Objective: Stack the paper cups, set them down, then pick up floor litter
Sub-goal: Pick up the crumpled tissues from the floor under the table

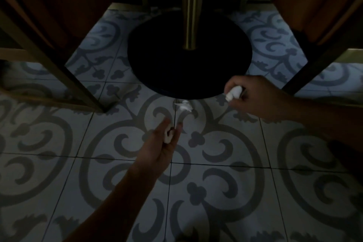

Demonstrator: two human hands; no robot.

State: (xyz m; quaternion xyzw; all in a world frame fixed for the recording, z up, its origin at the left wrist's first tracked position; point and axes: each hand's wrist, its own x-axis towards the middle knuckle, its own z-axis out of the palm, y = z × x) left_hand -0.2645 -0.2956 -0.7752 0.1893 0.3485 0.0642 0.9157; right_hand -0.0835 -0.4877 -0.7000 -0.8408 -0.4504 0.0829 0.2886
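A small crumpled white scrap of paper (184, 105) lies on the patterned tile floor, right at the near edge of a round black table base. My left hand (163, 144) reaches toward it from below, a hand's width short, with a small white crumpled piece (169, 135) tucked between palm and fingers while the fingertips stretch forward. To the right of the scrap, my right hand (253, 98) is closed around a rolled white wad of paper (233, 93) that sticks out toward the floor. No paper cups are in sight.
The round black table base (189, 55) with its brass column (191, 6) fills the upper middle. Chair legs and frames stand at the left (59, 61) and right (322, 59). Grey-blue scroll-patterned tiles (216, 182) spread across the dim foreground.
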